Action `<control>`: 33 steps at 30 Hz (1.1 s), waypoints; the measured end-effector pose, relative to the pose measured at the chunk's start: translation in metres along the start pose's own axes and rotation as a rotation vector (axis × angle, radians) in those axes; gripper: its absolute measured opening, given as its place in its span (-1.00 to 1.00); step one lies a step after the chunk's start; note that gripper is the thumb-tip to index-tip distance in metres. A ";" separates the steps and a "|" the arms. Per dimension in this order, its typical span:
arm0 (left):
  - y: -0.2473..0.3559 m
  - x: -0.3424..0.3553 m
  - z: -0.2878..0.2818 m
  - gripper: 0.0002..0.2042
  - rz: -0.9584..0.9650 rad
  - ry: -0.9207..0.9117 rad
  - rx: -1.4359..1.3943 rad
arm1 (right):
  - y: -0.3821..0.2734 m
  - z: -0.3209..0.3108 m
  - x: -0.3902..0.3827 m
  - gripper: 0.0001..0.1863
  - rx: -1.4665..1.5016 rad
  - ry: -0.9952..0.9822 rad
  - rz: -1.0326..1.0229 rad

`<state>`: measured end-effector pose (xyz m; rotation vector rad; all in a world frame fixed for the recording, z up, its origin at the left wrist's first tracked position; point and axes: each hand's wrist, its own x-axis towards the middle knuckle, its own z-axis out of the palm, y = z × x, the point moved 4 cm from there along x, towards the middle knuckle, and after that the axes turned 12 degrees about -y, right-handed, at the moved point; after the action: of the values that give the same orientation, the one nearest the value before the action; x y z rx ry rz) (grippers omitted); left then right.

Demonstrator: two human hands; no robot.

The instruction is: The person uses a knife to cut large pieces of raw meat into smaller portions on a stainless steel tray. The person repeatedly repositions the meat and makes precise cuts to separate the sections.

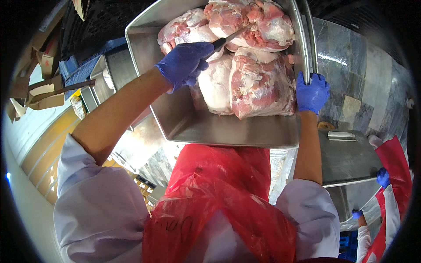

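Observation:
A stainless steel tub (180, 127) holds several large pieces of raw pink and white meat (258, 83), filling most of it. My left hand (182, 65), in a blue glove, is closed on a black-handled knife (219, 43) at the tub's left half. The blade slants up to the right over the upper pieces, its tip at the meat. My right hand (311, 94), also blue-gloved, grips the metal rail (309, 39) at the tub's right side. My red plastic apron (206, 175) is just below the tub.
A co-worker in a red apron (392, 162), with blue-gloved hands, stands at the lower right by a lidded metal bin (342, 158). Torn cardboard boxes (46, 90), blue crates (74, 70) and more metal containers (101, 76) are at the left. Marble-tiled flooring (351, 74) shows at the right.

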<state>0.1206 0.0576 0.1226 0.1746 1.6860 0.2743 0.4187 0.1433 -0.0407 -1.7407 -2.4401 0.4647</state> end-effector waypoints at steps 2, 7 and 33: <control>-0.002 -0.007 0.002 -0.70 0.005 0.005 0.022 | -0.001 0.000 0.000 -0.66 -0.046 -0.054 0.032; 0.009 -0.026 0.017 -0.67 0.082 -0.022 0.078 | 0.006 0.006 0.002 -0.68 -0.044 -0.006 -0.020; 0.105 -0.006 0.034 -0.72 -0.239 0.002 0.282 | -0.001 0.006 0.006 -0.71 -0.054 -0.028 -0.052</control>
<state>0.1505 0.1589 0.1538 0.1794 1.7237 -0.1436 0.4148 0.1473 -0.0463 -1.6974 -2.5334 0.4246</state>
